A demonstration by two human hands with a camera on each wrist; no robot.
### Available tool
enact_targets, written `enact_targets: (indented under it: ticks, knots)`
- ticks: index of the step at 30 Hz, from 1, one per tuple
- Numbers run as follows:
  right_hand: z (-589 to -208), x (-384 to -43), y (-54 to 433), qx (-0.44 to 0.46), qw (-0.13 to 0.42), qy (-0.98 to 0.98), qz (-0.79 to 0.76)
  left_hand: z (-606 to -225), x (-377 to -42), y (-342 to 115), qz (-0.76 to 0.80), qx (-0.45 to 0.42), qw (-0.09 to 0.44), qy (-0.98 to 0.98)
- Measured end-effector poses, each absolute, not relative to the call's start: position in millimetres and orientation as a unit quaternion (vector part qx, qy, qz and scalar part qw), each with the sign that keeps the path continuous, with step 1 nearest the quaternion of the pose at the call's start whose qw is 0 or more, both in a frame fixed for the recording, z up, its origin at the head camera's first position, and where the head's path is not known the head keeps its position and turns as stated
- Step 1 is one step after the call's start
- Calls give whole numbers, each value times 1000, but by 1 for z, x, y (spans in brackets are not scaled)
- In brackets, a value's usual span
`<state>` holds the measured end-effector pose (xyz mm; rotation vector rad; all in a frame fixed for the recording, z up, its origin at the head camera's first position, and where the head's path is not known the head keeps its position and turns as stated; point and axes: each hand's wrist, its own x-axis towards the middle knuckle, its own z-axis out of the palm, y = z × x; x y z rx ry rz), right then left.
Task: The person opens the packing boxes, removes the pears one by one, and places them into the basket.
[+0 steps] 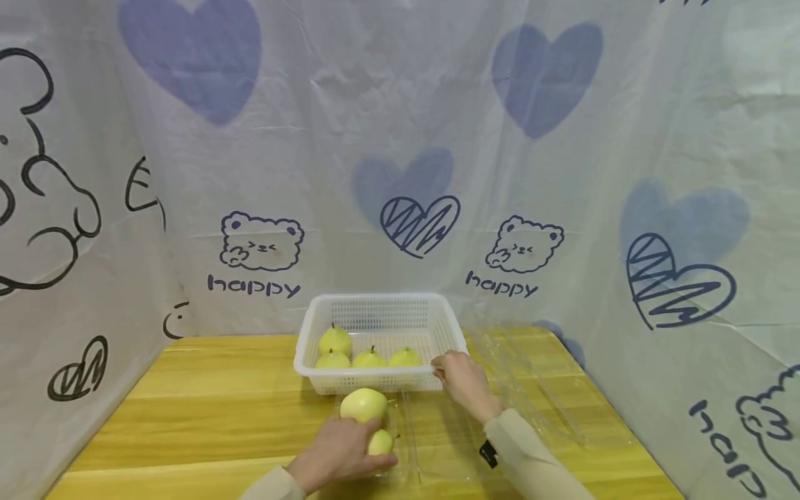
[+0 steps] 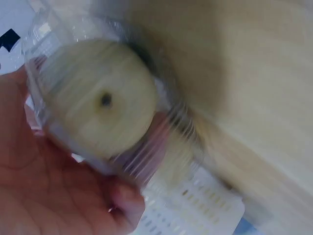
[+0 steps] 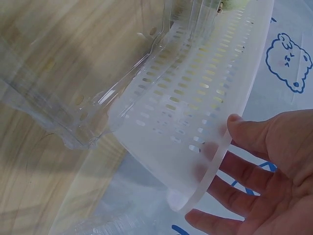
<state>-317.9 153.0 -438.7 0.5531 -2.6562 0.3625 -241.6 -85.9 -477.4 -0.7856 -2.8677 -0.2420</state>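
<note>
A white plastic basket with slotted walls holds several yellow-green pears, mostly along its left and front. My right hand pinches the basket's front right rim, thumb on one side and fingers under the other, as the right wrist view shows. In front of the basket lies a clear plastic container with two pears in its left part. My left hand holds the nearer pear between thumb and fingers. The farther pear lies just beyond these fingers. The left wrist view is blurred.
A wooden-topped table carries everything. More clear plastic lies to the right of the basket. White sheets printed with hearts and bears hang behind and at both sides.
</note>
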Motion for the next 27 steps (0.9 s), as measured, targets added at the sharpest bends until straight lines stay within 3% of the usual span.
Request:
enact_targets:
  ticks: [10, 17, 27]
  knots:
    - [-437, -319, 150, 213, 218, -947, 104, -483, -246, -95, -123, -287, 139, -940]
    - [-438, -319, 150, 214, 222, -946, 104, -477, -247, -99, -204, -277, 111, -932]
    - [-440, -319, 153, 229, 230, -940, 106, -473, -246, -94, -267, -259, 138, -918]
